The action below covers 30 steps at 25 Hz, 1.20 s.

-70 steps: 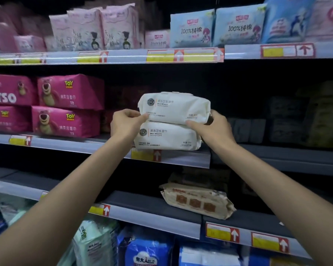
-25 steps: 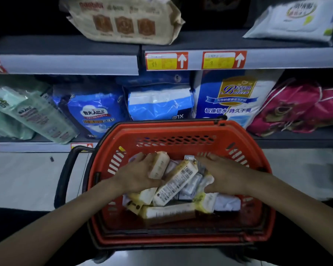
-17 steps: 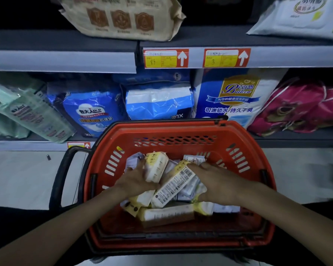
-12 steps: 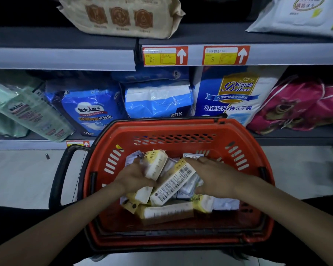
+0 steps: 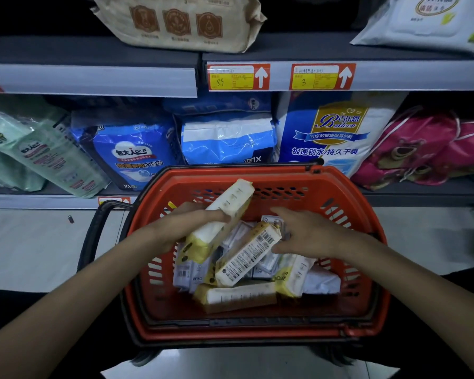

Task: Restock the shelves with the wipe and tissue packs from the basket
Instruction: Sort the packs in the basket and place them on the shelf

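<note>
- Above the heap of other packs [image 5: 238,296] inside the red plastic mesh basket [image 5: 257,330], a long white-and-yellow soft-wrapped tissue pack [image 5: 225,214] is held tilted, far end uppermost.
- It is clasped round its middle by the left hand [image 5: 186,225], fingers curled over it.
- A second barcoded white-and-yellow pack [image 5: 246,255] is touched by the right hand [image 5: 312,236], whose fingers are stretched out, gripping nothing.
- A full wrap round this second pack is advised before both are raised to the grey metal shelves [image 5: 93,80].
</note>
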{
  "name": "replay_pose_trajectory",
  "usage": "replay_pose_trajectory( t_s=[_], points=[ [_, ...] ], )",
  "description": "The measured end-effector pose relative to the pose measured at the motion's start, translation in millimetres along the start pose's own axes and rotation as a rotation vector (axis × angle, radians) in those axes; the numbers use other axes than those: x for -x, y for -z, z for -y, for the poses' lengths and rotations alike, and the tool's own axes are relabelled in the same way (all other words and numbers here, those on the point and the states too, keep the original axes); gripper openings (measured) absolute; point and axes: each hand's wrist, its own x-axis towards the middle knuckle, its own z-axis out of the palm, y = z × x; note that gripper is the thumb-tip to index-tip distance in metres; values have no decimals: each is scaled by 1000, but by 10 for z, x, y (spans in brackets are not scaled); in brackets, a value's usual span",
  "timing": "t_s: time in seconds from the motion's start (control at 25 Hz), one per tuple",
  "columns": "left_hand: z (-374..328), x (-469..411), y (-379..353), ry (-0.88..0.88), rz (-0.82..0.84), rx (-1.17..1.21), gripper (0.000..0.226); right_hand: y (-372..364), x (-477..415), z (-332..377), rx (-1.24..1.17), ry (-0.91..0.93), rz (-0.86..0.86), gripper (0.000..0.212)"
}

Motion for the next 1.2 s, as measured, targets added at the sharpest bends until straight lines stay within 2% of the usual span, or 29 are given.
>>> replay_pose_trajectory(
  t_s=[0.12,0.24,0.28,0.36,0.4,0.48,0.52,0.6,0.68,0.8,0.84,0.88,0.96,1.04,1.12,1.2],
  points=[
    [-97,126,-9,-30,61,31,49,9,-32,68,-423,-51,-4,72],
    [-135,202,-136,-163,96,32,38,42,-54,185,-983,-176,20,50],
    [-108,191,-175,-250,68,-37,43,76,-31,227,-1186,-217,31,48],
    [-52,182,-218,-487,-74,-372,74,133,33,281,-1479,-235,20,53],
    [-25,177,-221,-612,-154,-524,87,139,59,291,-1532,-218,-2,54],
    [4,146,-179,-772,-215,-647,96,91,90,303,-1554,-210,-84,48],
    [-20,154,-159,-795,-227,-679,97,69,89,297,-1562,-230,-122,45],
    [-57,169,-122,-715,-215,-635,100,51,68,267,-1578,-275,-166,39],
    [-88,168,-102,-550,-187,-422,94,76,75,209,-1562,-291,-206,35],
    [35,5,-1,-333,-263,-207,47,139,61,77,-1472,-355,-299,33],
    [111,-75,40,-253,-289,-240,36,140,42,27,-1351,-392,-333,32],
    [230,-173,74,-177,-286,-301,32,140,28,-19,-1120,-424,-363,32],
    [465,-308,83,-14,-173,-450,35,112,10,-90,-522,-420,-386,47],
    [682,-386,40,145,-67,-583,43,51,47,-46,-129,-371,-414,65],
    [826,-463,-32,181,-30,-650,57,-18,98,30,25,-303,-424,69],
    [867,-491,-126,160,-77,-664,76,-95,120,71,37,-227,-371,69]
  ],
)
